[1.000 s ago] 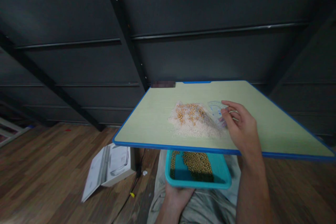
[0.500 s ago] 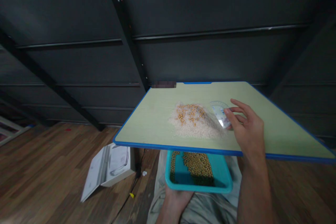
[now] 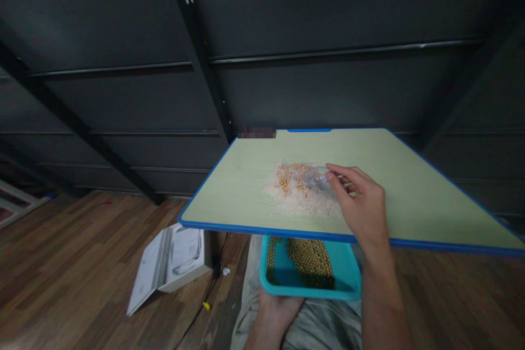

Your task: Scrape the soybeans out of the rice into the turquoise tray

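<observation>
My right hand [image 3: 363, 199] is closed in a pinch on a clear plastic protractor [image 3: 316, 176] with blue markings, held tilted over the right side of a pile of white rice [image 3: 305, 206]. Soybeans [image 3: 284, 181] lie in the upper part of that pile, on a pale green board [image 3: 229, 191] with a blue rim. Below the board's near edge, my left hand [image 3: 279, 309] supports a turquoise tray [image 3: 309, 293] from underneath on my lap; its fingers are hidden by the tray. More soybeans [image 3: 311, 260] are inside the tray, mostly in the middle and right, with a strip at the left.
An open white box [image 3: 184, 254] stands on the wooden floor [image 3: 82, 262] at the left. A black cable [image 3: 197, 314] with a yellow tag runs beside it. Behind the board rises a dark panelled wall [image 3: 328, 93] with metal ribs.
My right hand has moved left with the protractor, from the right of the pile to over the rice and soybeans. My left hand and the tray stay nearly in place.
</observation>
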Action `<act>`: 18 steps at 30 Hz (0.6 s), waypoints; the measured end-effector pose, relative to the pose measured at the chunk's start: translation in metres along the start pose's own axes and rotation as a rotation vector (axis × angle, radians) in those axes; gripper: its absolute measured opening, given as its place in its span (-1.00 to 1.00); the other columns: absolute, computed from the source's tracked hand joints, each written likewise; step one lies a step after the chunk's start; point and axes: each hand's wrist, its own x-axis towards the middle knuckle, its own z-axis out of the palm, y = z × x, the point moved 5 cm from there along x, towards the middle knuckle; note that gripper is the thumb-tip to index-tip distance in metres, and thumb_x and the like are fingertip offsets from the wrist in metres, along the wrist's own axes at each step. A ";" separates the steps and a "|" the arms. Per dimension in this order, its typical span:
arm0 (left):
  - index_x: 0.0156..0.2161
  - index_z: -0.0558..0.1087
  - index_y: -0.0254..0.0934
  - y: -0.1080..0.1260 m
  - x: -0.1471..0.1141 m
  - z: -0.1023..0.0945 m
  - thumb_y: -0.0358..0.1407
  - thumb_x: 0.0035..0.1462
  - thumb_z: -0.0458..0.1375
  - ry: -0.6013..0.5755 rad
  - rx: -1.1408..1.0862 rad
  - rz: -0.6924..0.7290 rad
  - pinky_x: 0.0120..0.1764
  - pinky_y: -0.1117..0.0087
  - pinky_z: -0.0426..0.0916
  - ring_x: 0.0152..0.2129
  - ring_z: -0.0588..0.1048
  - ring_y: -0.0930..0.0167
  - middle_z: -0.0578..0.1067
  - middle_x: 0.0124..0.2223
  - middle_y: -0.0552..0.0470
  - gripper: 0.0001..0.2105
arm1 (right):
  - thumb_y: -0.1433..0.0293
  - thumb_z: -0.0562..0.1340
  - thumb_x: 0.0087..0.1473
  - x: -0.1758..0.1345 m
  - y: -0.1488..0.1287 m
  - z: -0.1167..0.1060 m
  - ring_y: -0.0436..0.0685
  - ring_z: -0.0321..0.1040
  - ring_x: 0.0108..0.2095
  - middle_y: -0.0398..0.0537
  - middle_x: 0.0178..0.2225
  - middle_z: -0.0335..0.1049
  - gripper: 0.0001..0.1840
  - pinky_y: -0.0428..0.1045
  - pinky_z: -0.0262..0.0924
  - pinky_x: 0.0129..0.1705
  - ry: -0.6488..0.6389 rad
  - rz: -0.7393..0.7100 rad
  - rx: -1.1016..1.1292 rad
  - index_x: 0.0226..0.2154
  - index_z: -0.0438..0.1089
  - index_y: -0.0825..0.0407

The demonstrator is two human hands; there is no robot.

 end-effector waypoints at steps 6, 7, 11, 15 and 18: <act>-0.09 0.56 -0.08 0.002 -0.002 0.016 -0.25 0.11 0.10 -0.056 -0.188 -0.033 0.28 0.13 0.21 0.01 0.55 0.20 0.71 -0.18 0.09 -0.71 | 0.40 0.25 0.22 0.002 0.011 -0.005 0.14 0.46 -0.24 0.01 -0.20 0.56 -0.79 0.03 0.28 -0.32 0.030 -0.007 0.010 -0.11 0.56 0.04; -0.09 0.56 -0.09 0.002 -0.002 0.017 -0.26 0.12 0.09 -0.066 -0.212 -0.036 0.28 0.13 0.21 0.00 0.56 0.20 0.71 -0.19 0.09 -0.71 | 0.40 0.25 0.22 0.002 0.011 -0.004 0.14 0.47 -0.24 0.01 -0.20 0.56 -0.79 0.03 0.28 -0.32 0.021 -0.012 0.015 -0.11 0.57 0.04; -0.08 0.57 -0.11 -0.001 -0.002 0.014 -0.29 0.12 0.07 -0.057 -0.234 -0.045 0.28 0.17 0.21 -0.06 0.59 0.22 0.72 -0.23 0.09 -0.70 | 0.41 0.25 0.23 0.001 0.010 0.001 0.13 0.47 -0.22 -0.01 -0.19 0.57 -0.79 0.02 0.28 -0.31 -0.041 -0.033 0.036 -0.11 0.57 0.01; -0.11 0.58 -0.12 -0.001 -0.003 0.014 -0.26 0.11 0.10 -0.073 -0.202 -0.042 0.29 0.17 0.17 0.03 0.54 0.21 0.70 -0.15 0.07 -0.72 | 0.42 0.25 0.23 0.000 0.010 0.004 0.12 0.48 -0.19 -0.01 -0.17 0.58 -0.78 0.04 0.32 -0.21 -0.076 -0.035 0.063 -0.11 0.58 0.00; -0.14 0.60 -0.12 0.001 -0.003 0.014 -0.25 0.09 0.11 -0.069 -0.181 -0.036 0.30 0.16 0.15 0.03 0.54 0.18 0.70 -0.13 0.07 -0.73 | 0.42 0.25 0.23 -0.001 0.012 0.004 0.13 0.48 -0.18 -0.02 -0.16 0.59 -0.78 0.08 0.33 -0.14 -0.082 -0.039 0.072 -0.10 0.58 -0.02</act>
